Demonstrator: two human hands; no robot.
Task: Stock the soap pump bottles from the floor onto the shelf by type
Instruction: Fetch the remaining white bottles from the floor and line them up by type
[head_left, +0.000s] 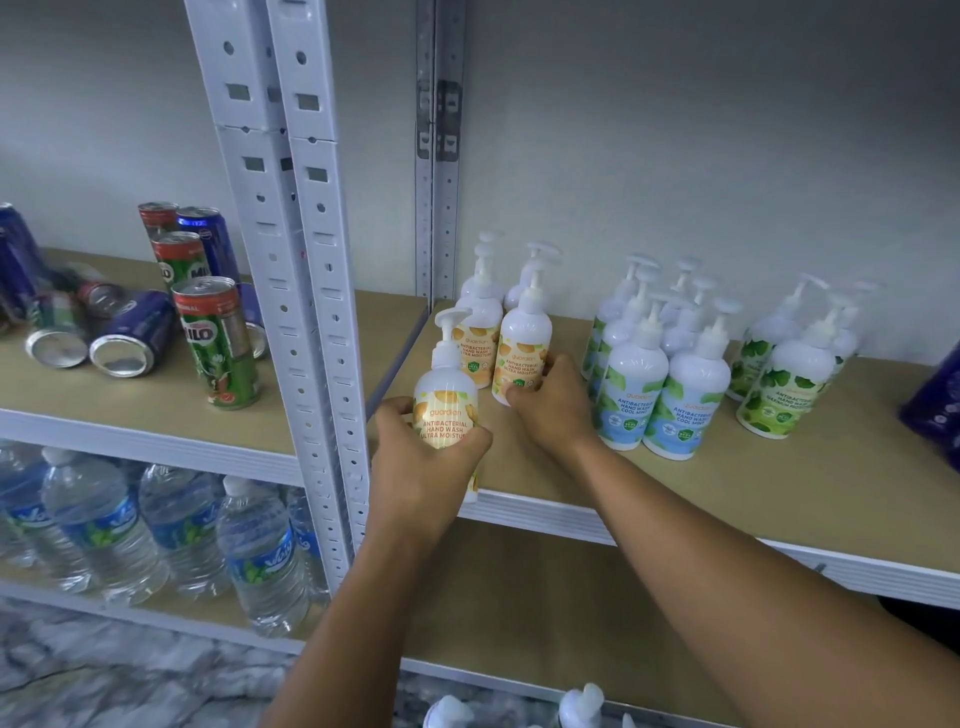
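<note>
My left hand (423, 457) grips an orange-label soap pump bottle (447, 395) at the front left corner of the wooden shelf (727, 499). My right hand (550, 400) holds the base of another orange-label bottle (522, 353), which stands on the shelf beside several more of the same type (478, 322). To the right stand a group of blue-label bottles (660, 374) and then a group of green-label bottles (789, 374). White pump heads (582, 701) of bottles on the floor show at the bottom edge.
White slotted uprights (311, 291) divide this bay from the left one, where Milo cans (215, 338) and blue cans stand or lie. Water bottles (260, 561) fill the lower left shelf. A dark blue pack (935, 415) sits at the far right.
</note>
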